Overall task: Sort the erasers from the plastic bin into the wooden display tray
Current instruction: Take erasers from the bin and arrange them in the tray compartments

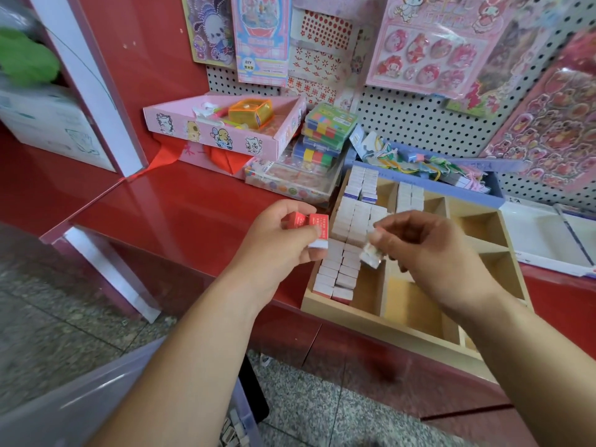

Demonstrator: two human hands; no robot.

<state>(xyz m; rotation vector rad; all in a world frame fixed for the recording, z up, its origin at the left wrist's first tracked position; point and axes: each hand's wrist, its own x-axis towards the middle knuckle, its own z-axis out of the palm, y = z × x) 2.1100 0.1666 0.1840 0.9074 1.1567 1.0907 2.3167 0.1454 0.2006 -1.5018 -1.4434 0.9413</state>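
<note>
The tray (371, 319) sits on the red worktop (193, 201) at 3 o'clock of the view, and looks less than half filled. Its long compartment on the 9 o'clock side is packed with rows of stacked erasers (348, 227), and a smaller cell toward 12 o'clock holds a short stack. The cells toward 3 and 5 o'clock show bare wood. The left hand (280, 233) has its fingers curled round a few red erasers (314, 227), just beside the tray's 9 o'clock edge. The right hand (429, 250) pinches one blurred eraser (371, 256) between thumb and fingertips over the packed rows. The bin (80, 398) lies low at 7 o'clock. Its contents are mostly out of view, so how many are left cannot be told.
</note>
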